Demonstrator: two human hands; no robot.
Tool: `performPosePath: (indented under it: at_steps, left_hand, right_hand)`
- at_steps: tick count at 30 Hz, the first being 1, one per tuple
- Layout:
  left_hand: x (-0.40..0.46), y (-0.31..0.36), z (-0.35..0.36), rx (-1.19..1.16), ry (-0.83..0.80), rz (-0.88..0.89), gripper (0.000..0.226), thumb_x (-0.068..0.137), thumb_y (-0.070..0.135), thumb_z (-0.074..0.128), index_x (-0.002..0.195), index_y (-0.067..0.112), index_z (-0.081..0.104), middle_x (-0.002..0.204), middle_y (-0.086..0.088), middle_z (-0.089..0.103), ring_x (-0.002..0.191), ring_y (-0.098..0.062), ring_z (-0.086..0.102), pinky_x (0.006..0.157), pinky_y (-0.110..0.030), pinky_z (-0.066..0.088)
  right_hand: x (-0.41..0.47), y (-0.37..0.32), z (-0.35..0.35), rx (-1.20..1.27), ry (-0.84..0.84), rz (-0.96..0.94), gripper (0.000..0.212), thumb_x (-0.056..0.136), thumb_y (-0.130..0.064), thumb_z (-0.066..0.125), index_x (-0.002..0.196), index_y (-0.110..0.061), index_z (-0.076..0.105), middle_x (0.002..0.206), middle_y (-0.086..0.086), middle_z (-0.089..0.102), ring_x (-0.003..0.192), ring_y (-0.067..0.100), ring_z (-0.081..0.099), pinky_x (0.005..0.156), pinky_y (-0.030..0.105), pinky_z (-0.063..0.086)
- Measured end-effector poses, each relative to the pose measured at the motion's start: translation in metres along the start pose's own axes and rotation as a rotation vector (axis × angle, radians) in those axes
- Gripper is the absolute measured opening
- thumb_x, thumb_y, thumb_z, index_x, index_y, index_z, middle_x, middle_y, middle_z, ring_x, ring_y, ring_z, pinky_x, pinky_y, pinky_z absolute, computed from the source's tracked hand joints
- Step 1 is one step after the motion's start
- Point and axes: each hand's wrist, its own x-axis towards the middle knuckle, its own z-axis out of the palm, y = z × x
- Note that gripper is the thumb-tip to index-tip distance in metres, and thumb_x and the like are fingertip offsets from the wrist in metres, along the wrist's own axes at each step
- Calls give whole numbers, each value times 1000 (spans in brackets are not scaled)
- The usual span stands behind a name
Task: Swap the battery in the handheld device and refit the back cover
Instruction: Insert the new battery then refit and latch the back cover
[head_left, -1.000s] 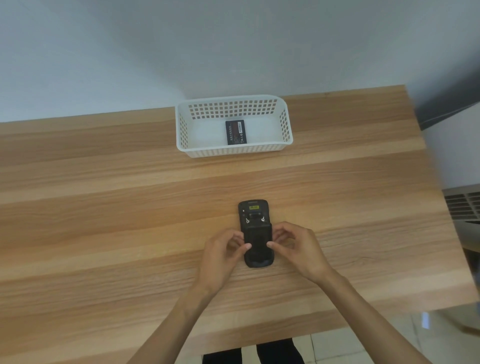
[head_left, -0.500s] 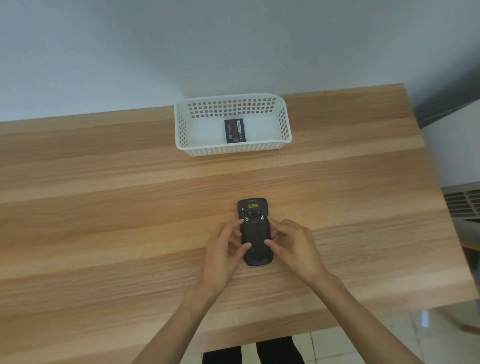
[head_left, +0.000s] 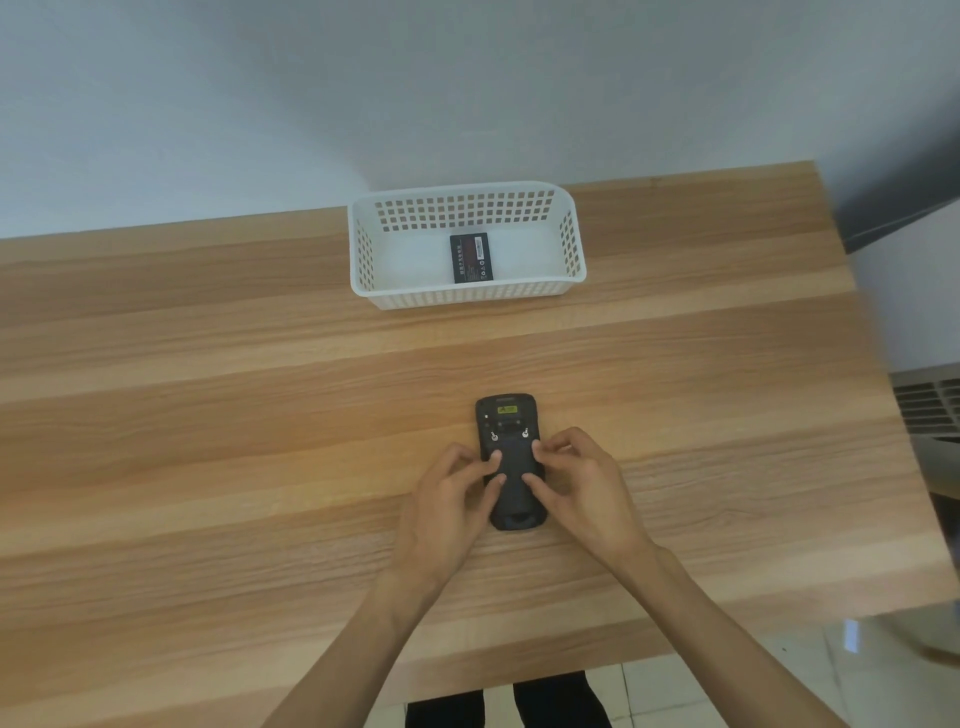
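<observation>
Left hand (head_left: 447, 512) pressing down on the device (head_left: 511, 462), fingertips (head_left: 496, 457) on the left half of the back cover, grip half-curled, pinning rather than wrapping. Probably steadying the body while working the cover's latches. Device lying face-down and flat on the surface (head_left: 208, 415), near centre, long axis running near to far. Dark matte plastic, rounded corners, two small silver fasteners (head_left: 493, 435) toward the far end, a yellow label beyond. Right hand (head_left: 587, 488) mirroring, fingers on the cover's right half, same loose pressing grip. Far off, white basket (head_left: 571, 249), perforated plastic walls, holding a flat black battery (head_left: 469, 257): spare or spent, cannot tell.
</observation>
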Motion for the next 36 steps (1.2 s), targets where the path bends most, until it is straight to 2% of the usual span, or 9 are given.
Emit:
performPosePath:
  at_steps: [3,6,9,13,16,20,25,32,36]
  left_hand:
    - [7,4,-2,26,21,-12,13,96,34,69,102,26,77,98,14,63,75,-7,63,59,-36,55]
    - [13,3,-4,53,19,-8,12,94,32,71,103,25,75,99,12,64,81,-10,66,61,-37,56]
    - [16,2,-5,99,3,1,21,95,36,68,113,27,69,105,10,65,88,-13,67,64,-39,57]
    - [15,-1,-4,99,-16,11,34,96,38,66,129,30,67,108,10,64,90,-12,66,63,-36,57]
    - [14,-2,-6,126,-16,30,35,96,39,66,130,31,67,108,11,64,90,-10,65,58,-30,55]
    - [18,-2,-11,262,-29,67,35,95,47,63,127,34,66,110,11,67,94,-11,67,55,-23,46]
    - [21,-4,-11,369,-15,115,35,94,53,57,123,35,66,107,11,69,92,-13,69,51,-29,53]
    - [22,2,-9,360,-1,62,34,94,53,59,121,34,65,109,14,71,97,-12,69,56,-30,53]
    - [20,2,-7,260,-3,5,30,95,53,59,120,37,63,115,18,69,103,-7,67,61,-25,48]
  right_hand:
    - [8,-1,-1,11,55,-1,12,86,-15,77,97,-10,79,96,-4,65,79,7,65,75,12,51]
    - [15,-2,-1,6,65,-12,4,86,-9,76,90,-9,77,92,-2,65,75,10,66,72,13,52]
    - [18,0,1,16,63,-21,13,86,-8,75,98,-11,73,95,-2,66,76,10,66,71,26,59]
    - [20,4,-1,13,10,-68,32,88,-10,73,120,-16,69,101,-1,65,83,9,65,78,25,58]
    - [22,6,-4,-30,-32,-124,35,90,-11,71,124,-17,68,103,0,63,84,11,64,78,27,58]
    - [24,6,-8,-83,-60,-150,32,90,-14,70,121,-17,68,104,0,64,84,14,66,75,33,59]
    - [28,4,-12,-121,-111,-168,29,91,-18,68,119,-18,64,105,-3,61,81,15,65,72,37,60]
    - [33,4,-16,-74,-137,-127,25,87,-17,73,109,-19,64,97,-4,65,83,12,63,79,33,56]
    - [32,5,-13,11,-109,-67,22,85,-12,76,103,-20,66,93,-4,64,82,9,64,76,29,58]
